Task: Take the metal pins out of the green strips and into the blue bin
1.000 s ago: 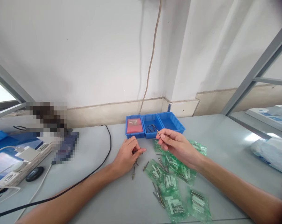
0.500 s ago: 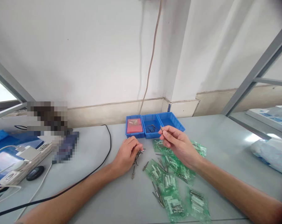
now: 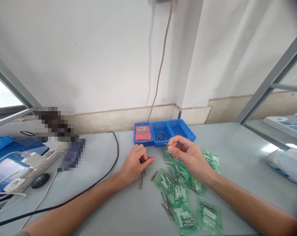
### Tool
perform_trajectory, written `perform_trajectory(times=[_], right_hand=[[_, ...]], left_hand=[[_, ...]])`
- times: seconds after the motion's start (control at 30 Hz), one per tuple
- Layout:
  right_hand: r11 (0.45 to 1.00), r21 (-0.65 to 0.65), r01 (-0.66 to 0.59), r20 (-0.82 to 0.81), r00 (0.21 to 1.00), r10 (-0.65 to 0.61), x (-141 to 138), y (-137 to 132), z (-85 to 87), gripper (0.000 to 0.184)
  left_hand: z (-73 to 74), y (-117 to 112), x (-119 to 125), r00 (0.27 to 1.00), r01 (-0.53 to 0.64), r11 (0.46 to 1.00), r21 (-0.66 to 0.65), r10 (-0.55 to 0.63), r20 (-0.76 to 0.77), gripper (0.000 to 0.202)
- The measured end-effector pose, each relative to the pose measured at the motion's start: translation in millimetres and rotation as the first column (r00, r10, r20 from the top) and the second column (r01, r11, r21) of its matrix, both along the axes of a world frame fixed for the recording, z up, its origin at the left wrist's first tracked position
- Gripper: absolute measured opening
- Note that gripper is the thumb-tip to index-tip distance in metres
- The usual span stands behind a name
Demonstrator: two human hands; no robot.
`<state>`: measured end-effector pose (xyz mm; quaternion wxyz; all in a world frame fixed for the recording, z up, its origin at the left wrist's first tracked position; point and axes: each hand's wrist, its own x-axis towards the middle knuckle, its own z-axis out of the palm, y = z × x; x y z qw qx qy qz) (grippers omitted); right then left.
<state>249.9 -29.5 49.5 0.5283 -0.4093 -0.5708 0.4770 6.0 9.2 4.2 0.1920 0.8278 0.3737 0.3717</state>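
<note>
My right hand (image 3: 188,157) pinches a small metal pin (image 3: 166,144) between thumb and fingertips, just in front of the middle blue bin (image 3: 160,134), which holds several dark pins. My left hand (image 3: 133,164) rests on the grey table with its fingers curled over a small cluster of loose pins (image 3: 144,161). More pins (image 3: 141,182) lie loose beside it. Several green plastic bags of pins (image 3: 183,193) are spread under and in front of my right forearm.
Three blue bins stand in a row at the wall: the left bin (image 3: 143,134) holds a pink packet, the right bin (image 3: 181,129) looks empty. A black cable (image 3: 99,183) curves across the table's left side. A power strip (image 3: 28,167) lies far left. A wrapped bundle (image 3: 286,164) sits far right.
My right hand has lowered slightly, turning the pin from upright to pointing left. My left hand stays curled over the loose pins with small finger shifts.
</note>
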Motion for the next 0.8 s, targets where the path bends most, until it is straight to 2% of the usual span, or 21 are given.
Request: perform_trajectory(times=[0.2,0.4,0.67,0.73,0.8], right_hand=[[0.969,-0.179,-0.171,-0.263,0.957,0.120,1,2,-1.0,0.027],[0.950,-0.210,-0.233,-0.380,0.914,0.140,0,6,-2.2,0.024],[0.953,-0.185,-0.240,-0.406,0.902,0.149,3,11,-0.2,0.022],[0.957,-0.181,-0.228,-0.365,0.919,0.150,3,11,-2.5,0.022],[0.976,-0.156,-0.150,-0.253,0.962,0.107,3,10,-5.0,0.024]], left_hand=[[0.5,0,0,0.997,-0.014,0.997,-0.070,0.019,0.070,0.041],[2.8,0,0,0.993,0.018,0.994,-0.107,-0.005,0.118,0.033],[0.8,6,-2,0.986,-0.001,0.981,-0.196,0.034,0.162,0.035],[-0.9,7,-1,0.983,-0.019,0.969,-0.246,0.063,0.172,0.037],[-2.7,9,-1,0.974,-0.027,0.946,-0.322,0.097,0.204,0.039]])
